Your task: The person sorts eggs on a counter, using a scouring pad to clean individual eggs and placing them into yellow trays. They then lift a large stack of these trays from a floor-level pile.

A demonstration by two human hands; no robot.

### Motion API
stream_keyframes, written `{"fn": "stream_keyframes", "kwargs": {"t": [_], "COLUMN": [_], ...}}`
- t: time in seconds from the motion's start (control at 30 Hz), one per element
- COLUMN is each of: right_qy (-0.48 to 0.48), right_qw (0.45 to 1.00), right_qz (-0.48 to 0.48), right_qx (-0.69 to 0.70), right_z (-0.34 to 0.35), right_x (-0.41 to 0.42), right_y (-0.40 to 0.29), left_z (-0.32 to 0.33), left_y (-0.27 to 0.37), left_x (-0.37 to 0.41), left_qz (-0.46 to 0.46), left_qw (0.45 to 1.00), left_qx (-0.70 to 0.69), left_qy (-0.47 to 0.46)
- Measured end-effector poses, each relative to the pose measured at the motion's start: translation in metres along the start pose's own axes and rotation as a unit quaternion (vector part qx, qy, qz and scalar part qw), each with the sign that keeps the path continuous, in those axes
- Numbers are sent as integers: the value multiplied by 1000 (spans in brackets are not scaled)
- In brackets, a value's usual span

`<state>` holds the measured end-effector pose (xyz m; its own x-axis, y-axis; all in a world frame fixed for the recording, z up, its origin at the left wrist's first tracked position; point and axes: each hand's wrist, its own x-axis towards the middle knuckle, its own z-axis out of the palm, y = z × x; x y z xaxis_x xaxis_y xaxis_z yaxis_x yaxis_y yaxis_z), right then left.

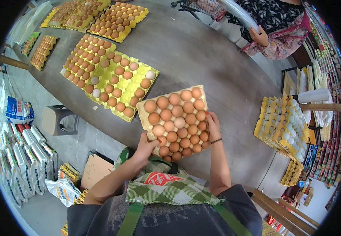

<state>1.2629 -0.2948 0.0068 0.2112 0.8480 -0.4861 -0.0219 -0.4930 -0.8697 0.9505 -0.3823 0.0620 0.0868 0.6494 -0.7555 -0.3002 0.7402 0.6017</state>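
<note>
A pale molded-pulp egg tray (145, 120) filled with brown eggs is held between my two hands at the near side of the grey table (197, 56). My left hand (147, 147) grips the tray's lower left edge, thumb over the rim. On the opposite side, my right hand (214, 125) has hold of the right edge; a dark beaded band circles that wrist. Just beyond the held tray's left corner lies a yellow egg tray (130, 84), partly filled with brown and whitish eggs. A fuller egg tray (83, 60) adjoins it on the left.
Several trays of brown eggs (118, 22) sit at the far left. A tall stack of trays with pale eggs (282, 126) stands at the right. Across the table, another person's hand (259, 36) holds a plastic-wrapped roll (241, 14). A plastic stool (59, 120) is on the floor at left.
</note>
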Motion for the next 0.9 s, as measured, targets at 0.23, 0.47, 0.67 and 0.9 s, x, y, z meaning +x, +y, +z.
{"fn": "stream_keyframes", "kwargs": {"t": [0.23, 0.47, 0.67, 0.9], "right_qy": [77, 93, 95, 110], "right_qw": [982, 959, 923, 925], "right_qz": [44, 33, 25, 4], "right_qx": [166, 266, 371, 363], "right_z": [-45, -98, -108, -119], "right_x": [11, 106, 193, 219], "right_y": [-49, -79, -90, -53], "left_z": [58, 133, 188, 224], "left_y": [63, 170, 234, 237], "left_x": [-3, 142, 293, 328], "left_qz": [67, 44, -41, 9], "left_qw": [996, 986, 983, 980], "left_qx": [30, 30, 21, 60], "left_qy": [-49, -157, -178, -188]}}
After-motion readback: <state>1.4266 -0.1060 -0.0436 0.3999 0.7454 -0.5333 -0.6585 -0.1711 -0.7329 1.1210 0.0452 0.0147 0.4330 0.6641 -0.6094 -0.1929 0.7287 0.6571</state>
